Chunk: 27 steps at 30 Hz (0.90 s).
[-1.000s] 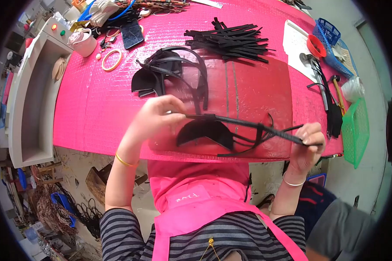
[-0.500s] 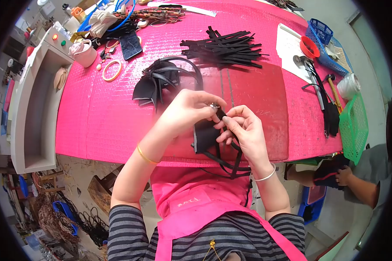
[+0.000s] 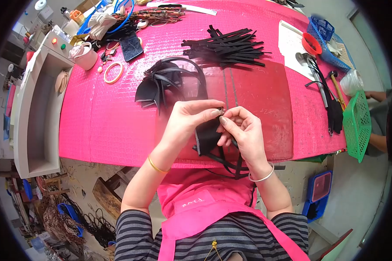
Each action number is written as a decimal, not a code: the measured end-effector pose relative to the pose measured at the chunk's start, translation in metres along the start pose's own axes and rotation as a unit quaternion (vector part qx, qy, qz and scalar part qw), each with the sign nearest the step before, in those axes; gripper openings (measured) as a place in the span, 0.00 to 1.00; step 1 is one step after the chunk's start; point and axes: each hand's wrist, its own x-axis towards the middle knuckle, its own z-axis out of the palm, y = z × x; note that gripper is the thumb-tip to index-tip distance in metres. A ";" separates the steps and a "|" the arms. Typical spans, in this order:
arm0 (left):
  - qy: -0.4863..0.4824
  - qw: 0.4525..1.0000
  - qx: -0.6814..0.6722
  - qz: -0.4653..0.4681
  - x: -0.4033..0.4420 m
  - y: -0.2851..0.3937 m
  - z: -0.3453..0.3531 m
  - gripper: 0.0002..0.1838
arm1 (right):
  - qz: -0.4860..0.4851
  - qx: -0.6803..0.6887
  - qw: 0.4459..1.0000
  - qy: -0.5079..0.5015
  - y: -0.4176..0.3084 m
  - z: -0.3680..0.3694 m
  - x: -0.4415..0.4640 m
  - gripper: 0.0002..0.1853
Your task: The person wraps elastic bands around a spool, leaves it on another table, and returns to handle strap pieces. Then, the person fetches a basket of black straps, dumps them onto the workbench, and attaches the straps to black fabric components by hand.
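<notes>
Above the red board, both hands are pinched together with their fingertips almost meeting. My left hand (image 3: 188,120) grips the end of a black strap (image 3: 220,113) between thumb and fingers. A small shiny bit shows there, too small to name. Close beside it, my right hand (image 3: 245,130) pinches the same strap, its other fingers curled in. Below the hands lies a black piece with a grey edge (image 3: 207,138), partly covered by the fingers. Thin black straps (image 3: 231,167) trail from it over the table's near edge.
A red board (image 3: 265,113) lies on the pink table cover (image 3: 104,135). Beyond are a pile of black strips (image 3: 226,47) and more black pieces (image 3: 154,87). A hammer (image 3: 336,89) and green basket (image 3: 357,128) are right. A person's arm (image 3: 377,141) shows behind the basket.
My left fingertips have closed in by my right ones, and the short strap piece that showed between them is now mostly covered. The person at the right has moved farther up behind the green basket.
</notes>
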 end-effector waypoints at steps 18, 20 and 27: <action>0.076 0.993 0.073 0.051 -0.004 -0.003 0.014 0.17 | -0.058 0.102 0.992 0.050 0.007 0.008 -0.007 0.07; 0.045 0.993 0.104 0.038 -0.003 0.005 0.008 0.15 | -0.048 0.071 0.995 0.051 -0.001 0.011 -0.011 0.06; -0.082 0.994 0.049 0.055 0.000 0.012 -0.005 0.12 | -0.107 0.091 0.990 0.016 0.007 0.016 -0.005 0.06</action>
